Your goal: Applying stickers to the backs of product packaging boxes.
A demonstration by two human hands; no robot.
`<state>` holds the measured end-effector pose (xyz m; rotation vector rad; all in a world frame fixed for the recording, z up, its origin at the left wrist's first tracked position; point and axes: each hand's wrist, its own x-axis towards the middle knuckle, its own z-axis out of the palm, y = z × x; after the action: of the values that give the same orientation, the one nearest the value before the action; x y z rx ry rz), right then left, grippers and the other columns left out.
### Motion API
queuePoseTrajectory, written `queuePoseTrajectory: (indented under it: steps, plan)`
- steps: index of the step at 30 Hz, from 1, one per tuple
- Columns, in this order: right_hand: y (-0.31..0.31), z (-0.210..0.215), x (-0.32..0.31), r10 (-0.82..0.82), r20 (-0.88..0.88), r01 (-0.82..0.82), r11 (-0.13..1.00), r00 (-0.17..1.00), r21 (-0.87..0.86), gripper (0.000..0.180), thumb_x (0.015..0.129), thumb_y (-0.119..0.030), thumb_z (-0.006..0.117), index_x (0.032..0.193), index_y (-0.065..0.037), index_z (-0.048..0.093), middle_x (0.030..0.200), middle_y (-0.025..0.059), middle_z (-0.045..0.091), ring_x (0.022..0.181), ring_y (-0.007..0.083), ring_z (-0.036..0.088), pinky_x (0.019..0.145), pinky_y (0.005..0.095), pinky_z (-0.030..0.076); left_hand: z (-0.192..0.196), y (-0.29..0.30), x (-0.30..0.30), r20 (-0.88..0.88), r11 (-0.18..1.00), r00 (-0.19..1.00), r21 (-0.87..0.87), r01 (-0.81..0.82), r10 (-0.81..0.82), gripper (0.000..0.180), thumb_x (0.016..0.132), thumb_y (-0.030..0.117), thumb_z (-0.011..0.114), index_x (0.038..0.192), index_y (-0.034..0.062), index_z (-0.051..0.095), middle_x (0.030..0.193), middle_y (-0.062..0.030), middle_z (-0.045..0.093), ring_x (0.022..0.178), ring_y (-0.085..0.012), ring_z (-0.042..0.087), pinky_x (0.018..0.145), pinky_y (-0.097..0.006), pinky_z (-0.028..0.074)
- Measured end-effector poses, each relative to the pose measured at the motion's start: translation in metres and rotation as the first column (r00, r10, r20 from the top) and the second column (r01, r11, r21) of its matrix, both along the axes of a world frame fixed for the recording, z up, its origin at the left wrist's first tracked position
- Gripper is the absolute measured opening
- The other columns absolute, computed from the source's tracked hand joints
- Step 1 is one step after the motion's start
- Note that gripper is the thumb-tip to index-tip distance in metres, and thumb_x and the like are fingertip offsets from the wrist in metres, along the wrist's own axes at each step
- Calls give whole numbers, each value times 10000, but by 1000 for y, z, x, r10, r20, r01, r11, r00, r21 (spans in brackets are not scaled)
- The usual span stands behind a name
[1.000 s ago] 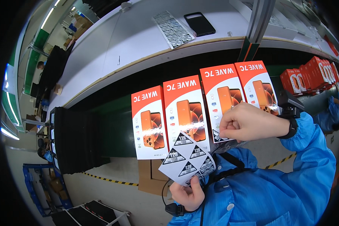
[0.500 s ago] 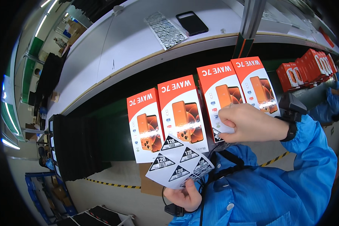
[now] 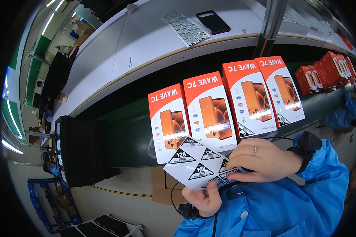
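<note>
My left hand [image 3: 203, 197] pinches the lower edge of a white sticker sheet [image 3: 183, 167] with several black triangular labels on it. At the sheet's right edge, the thumb and fingers of my right hand [image 3: 261, 160] close on a label; the fingers partly hide that corner. Just beyond the sheet stands a row of red-and-white phone boxes, each picturing an orange phone: the leftmost box [image 3: 156, 122], the second box [image 3: 192, 102], the third box [image 3: 235, 85] and the rightmost box [image 3: 271, 81]. The third and rightmost each bear a black triangular label at a near corner.
The boxes rest on a dark green conveyor belt [image 3: 134, 138]. Behind it, a white shelf [image 3: 146, 43] holds a black phone case [image 3: 213, 22] and a silvery sheet [image 3: 186, 28]. More red boxes [image 3: 324, 73] stand at the far right, near another person's blue sleeve [image 3: 340, 116].
My right hand has left the third box's near corner, where a label now shows, and come back to the sheet. The boxes appear further right in view.
</note>
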<state>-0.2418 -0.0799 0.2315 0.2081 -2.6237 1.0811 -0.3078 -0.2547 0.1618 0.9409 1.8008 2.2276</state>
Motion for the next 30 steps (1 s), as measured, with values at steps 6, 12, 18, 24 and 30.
queuePoseTrajectory:
  steps: [6,12,18,24,30]
  plan:
    - [-12,-5,-11,41,101,-26,990,994,-139,185,806,-181,665,897,-41,585,874,77,583,815,246,586,703,327,482,9,2,-12,67,980,986,117,-161,154,171,831,6,606,961,-103,588,860,-170,636,737,-142,601,635,-243,477]
    - [-21,-4,-24,21,263,27,984,965,-178,170,809,-183,659,851,-48,566,851,80,594,725,246,613,619,331,486,1,-11,-22,-129,964,957,-26,-263,258,119,809,-4,624,903,-74,648,798,-173,658,691,-180,641,590,-251,487]
    - [-20,13,-53,-12,293,59,986,956,-154,168,788,-181,661,807,-29,593,735,91,603,655,225,631,587,317,489,-13,-37,-50,-317,931,921,-209,-300,226,327,899,-29,462,1178,-58,295,1100,-246,501,980,-249,574,821,-306,472]
    - [5,12,-86,-64,542,189,966,838,-178,160,782,-128,629,754,29,636,633,91,622,572,158,615,559,259,484,-22,-49,-62,-180,934,934,-129,-334,310,325,874,-20,542,1121,-72,337,1060,-239,518,923,-246,600,789,-300,494]
    - [3,7,-89,-87,635,237,959,768,-155,165,786,-143,660,806,21,657,632,66,615,544,118,572,529,232,455,-29,-54,-67,-219,937,929,-119,-328,298,330,880,5,551,1121,-70,339,1064,-240,524,931,-235,599,786,-287,493]
